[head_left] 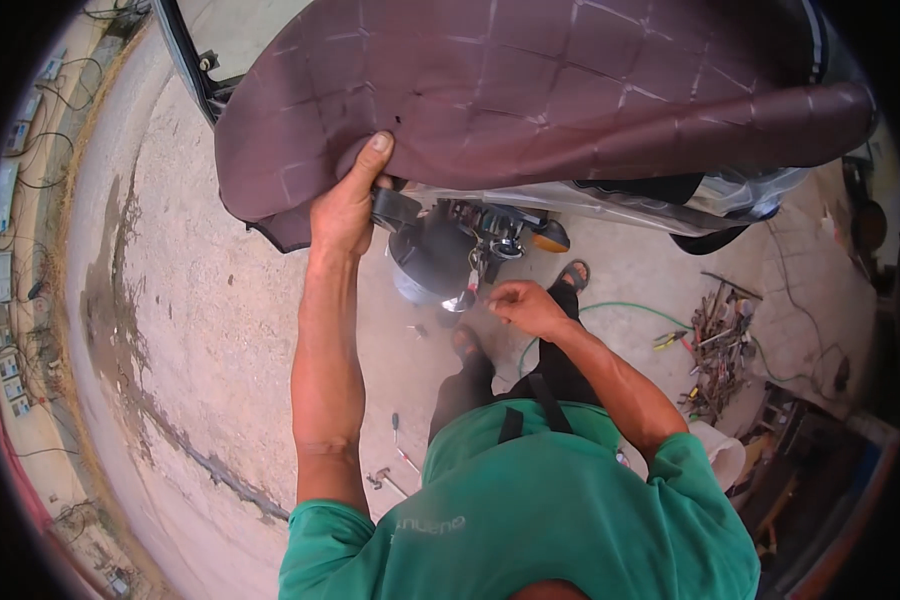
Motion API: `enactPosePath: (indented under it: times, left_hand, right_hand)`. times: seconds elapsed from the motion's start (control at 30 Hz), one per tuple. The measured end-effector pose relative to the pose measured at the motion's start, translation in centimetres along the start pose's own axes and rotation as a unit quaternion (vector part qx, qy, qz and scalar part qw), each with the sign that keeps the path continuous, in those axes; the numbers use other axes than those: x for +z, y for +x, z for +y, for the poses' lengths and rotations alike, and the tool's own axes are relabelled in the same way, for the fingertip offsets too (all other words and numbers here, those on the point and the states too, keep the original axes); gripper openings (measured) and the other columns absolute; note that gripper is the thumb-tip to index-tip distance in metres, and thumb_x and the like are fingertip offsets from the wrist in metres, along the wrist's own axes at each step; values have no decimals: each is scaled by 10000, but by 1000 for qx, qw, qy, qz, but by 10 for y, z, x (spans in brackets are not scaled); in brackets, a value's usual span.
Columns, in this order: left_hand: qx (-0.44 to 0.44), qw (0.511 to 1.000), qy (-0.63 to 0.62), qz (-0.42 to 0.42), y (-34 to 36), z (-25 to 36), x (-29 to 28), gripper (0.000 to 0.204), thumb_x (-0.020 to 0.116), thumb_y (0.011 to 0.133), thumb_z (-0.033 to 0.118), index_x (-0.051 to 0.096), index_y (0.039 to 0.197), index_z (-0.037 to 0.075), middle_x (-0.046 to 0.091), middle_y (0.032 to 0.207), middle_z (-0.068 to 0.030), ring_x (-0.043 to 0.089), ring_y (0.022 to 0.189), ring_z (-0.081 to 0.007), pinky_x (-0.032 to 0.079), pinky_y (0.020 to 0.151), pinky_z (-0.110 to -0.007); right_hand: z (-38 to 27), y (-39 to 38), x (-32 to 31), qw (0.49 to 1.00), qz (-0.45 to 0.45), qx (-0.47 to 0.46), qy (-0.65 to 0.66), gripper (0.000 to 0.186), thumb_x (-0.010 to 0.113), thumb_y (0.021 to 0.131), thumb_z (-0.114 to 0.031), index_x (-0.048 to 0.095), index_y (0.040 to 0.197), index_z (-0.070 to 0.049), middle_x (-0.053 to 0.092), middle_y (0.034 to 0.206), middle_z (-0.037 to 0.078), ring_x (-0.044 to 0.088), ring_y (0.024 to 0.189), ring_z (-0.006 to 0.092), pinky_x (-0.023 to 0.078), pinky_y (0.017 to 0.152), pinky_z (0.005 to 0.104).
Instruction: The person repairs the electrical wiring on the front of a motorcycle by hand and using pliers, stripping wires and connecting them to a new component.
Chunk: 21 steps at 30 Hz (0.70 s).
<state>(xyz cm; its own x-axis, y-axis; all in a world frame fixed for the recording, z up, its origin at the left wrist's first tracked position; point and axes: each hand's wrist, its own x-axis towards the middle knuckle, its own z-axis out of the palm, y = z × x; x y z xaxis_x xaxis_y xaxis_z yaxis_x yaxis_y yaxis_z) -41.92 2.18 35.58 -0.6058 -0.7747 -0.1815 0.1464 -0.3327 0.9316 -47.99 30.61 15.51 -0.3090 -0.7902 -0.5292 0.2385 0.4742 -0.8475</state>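
My left hand (350,200) grips the lower edge of a maroon cover (530,70) with a square pattern, thumb on top, beside a dark bracket (397,207). Below the cover are a rounded dark-and-silver housing (420,260), a cluster of metal fittings (500,240) and an orange lamp (551,238). My right hand (522,305) is low, just right of the housing, with fingers curled; whether they hold something small is unclear. Clear plastic (735,190) shows along the cover's underside at the right.
A dark metal frame (195,75) stands upper left. Tools lie heaped (715,350) on the concrete floor (210,350) at right, near a green hose (630,305) and a white bucket (715,445). Wired boxes (2,275) line the far left. My sandalled feet (573,275) are below me.
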Motion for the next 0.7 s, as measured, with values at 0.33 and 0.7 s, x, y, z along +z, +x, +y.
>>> enactPosePath:
  times: [0.33,0.7]
  left_hand:
    - [-152,953,193,-179,-96,-61,-81,454,832,806,151,638,1185,-8,584,779,23,536,711,-68,405,611,-239]
    - [-267,951,62,-143,-187,-169,-114,267,613,963,22,664,1218,-41,709,1116,-119,656,1020,-166,533,916,-302]
  right_hand:
    - [3,-17,21,998,13,63,12,175,670,929,-100,690,1069,2,655,866,21,583,725,108,503,676,272]
    - [10,-22,31,994,76,42,67,184,665,904,-83,704,1069,-10,665,836,28,578,677,106,485,636,275]
